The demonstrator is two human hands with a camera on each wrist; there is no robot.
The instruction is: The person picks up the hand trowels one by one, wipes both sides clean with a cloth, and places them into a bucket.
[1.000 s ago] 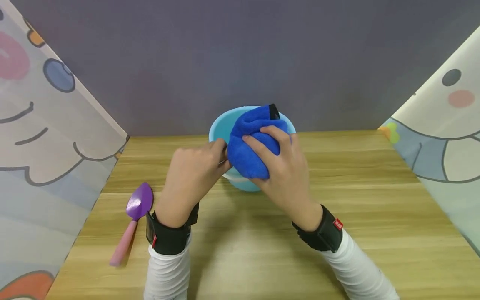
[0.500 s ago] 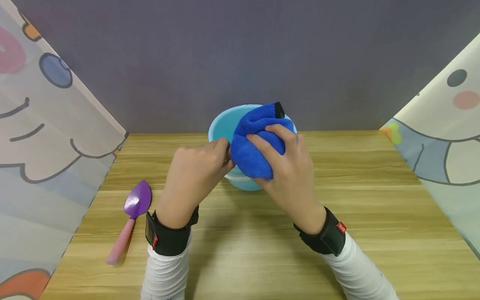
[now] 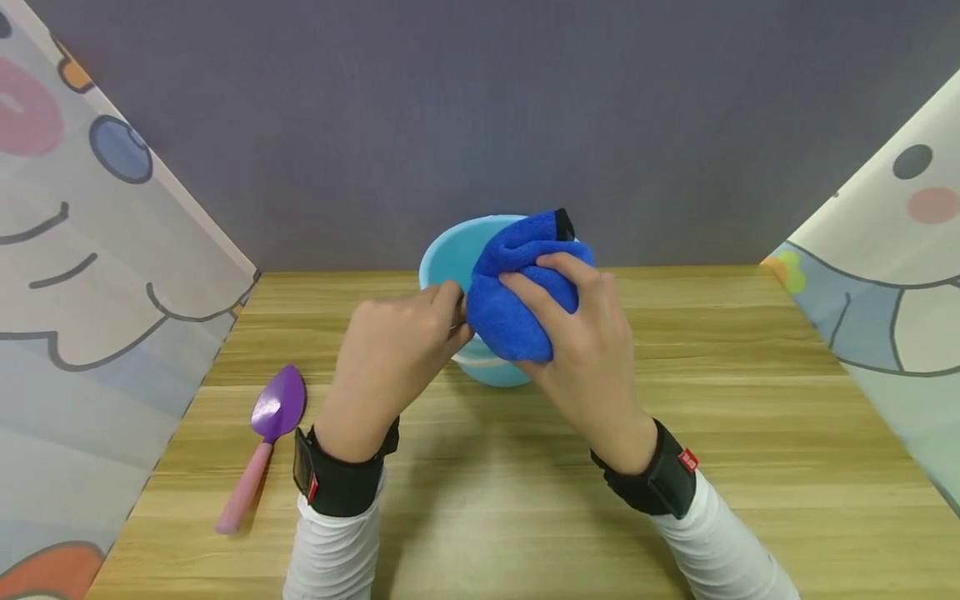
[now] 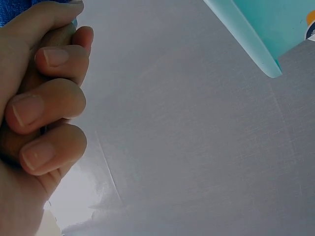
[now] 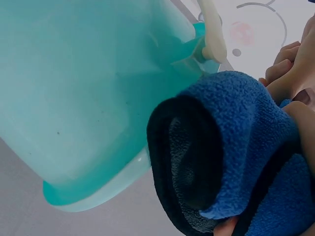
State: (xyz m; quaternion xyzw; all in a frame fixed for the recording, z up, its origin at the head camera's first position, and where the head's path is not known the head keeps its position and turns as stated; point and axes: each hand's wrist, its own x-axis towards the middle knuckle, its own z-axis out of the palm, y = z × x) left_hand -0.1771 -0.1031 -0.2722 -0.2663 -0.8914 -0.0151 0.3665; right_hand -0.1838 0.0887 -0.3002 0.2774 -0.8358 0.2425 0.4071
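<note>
My left hand (image 3: 390,350) curls its fingers round a brown, wooden-looking handle (image 4: 58,36). At the upper end of that handle is a bunched blue cloth (image 3: 504,321) with black edging. My right hand (image 3: 585,354) grips the cloth from the right, fingers spread over its top. What the folds wrap is hidden. Seen from the right wrist, the cloth (image 5: 246,123) forms a thick fold with a dark inner side. Both hands are over the front part of a light blue bucket (image 3: 442,250), whose wall (image 5: 74,98) fills much of the right wrist view.
A small trowel (image 3: 277,404) with a purple blade and pink handle lies on the wood-grain table (image 3: 480,517), left of my left forearm. Behind the bucket rises a grey wall (image 3: 480,108). Cartoon-printed panels (image 3: 112,267) border the table on both sides.
Both hands and the cloth have shifted slightly to the right over the bucket. The grips look the same, and the trowel still lies in its place.
</note>
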